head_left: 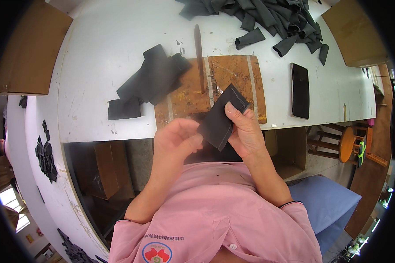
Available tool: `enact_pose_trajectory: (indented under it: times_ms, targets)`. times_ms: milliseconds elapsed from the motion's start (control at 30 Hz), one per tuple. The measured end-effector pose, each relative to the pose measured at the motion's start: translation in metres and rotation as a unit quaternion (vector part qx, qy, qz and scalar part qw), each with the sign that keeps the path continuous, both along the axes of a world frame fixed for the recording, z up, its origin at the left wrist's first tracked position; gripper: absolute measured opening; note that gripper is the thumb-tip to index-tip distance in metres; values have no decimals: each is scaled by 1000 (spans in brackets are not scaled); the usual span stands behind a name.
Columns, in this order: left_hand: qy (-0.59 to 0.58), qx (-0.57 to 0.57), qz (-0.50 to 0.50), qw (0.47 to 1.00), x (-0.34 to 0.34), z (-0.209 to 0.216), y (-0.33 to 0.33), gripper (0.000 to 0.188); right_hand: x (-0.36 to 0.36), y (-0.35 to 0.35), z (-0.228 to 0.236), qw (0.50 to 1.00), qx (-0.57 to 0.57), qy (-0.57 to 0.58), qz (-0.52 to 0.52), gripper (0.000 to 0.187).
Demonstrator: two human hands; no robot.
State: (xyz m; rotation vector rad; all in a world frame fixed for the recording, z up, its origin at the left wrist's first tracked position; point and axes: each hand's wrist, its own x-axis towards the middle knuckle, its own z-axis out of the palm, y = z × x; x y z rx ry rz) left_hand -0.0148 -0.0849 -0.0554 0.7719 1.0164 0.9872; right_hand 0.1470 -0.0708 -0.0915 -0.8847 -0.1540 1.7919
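Note:
In front of my chest my right hand (245,129) grips a flat black fabric piece (216,122), its thumb pressed on the upper face. Light stitching runs along the piece's right and lower right edges. At its left corner my left hand (175,139) is curled, thumb and fingers closed about the edge; some fingertips are hidden. Beyond my hands lies a worn brown board (182,105) with pale tape strips. A long, narrow dark tool (199,52) with a rounded tip extends over it. Left of the tool, a loose stack of black fabric pieces (149,79) overlaps the board.
Grey-black fabric tubes (272,17) are heaped on the white table (105,52) at the far right. A dark-screened phone (299,90) lies to the right. Cardboard boxes stand at the far left (33,48) and far right (355,33). A wooden stool (346,143) is beyond the table's right front edge.

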Motion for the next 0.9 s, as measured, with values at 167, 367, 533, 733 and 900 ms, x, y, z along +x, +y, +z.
enact_pose_trajectory:
  times_ms: [167,367,533,733,900]
  targets:
    - [30,6,15,999,2,-1,0,15,-4,-3,9,973,124,-192,-35,13]
    - [9,20,29,999,4,-3,-3,13,-4,-4,0,980,106,-140,92,16]
    - [160,113,93,976,2,3,0,8,3,-5,1,549,184,-806,127,23]
    - [264,219,82,936,11,0,-2,9,-12,-12,49,790,356,-494,70,24]
    - [376,298,90,872,20,4,-2,10,-16,-8,38,754,371,-539,52,19]
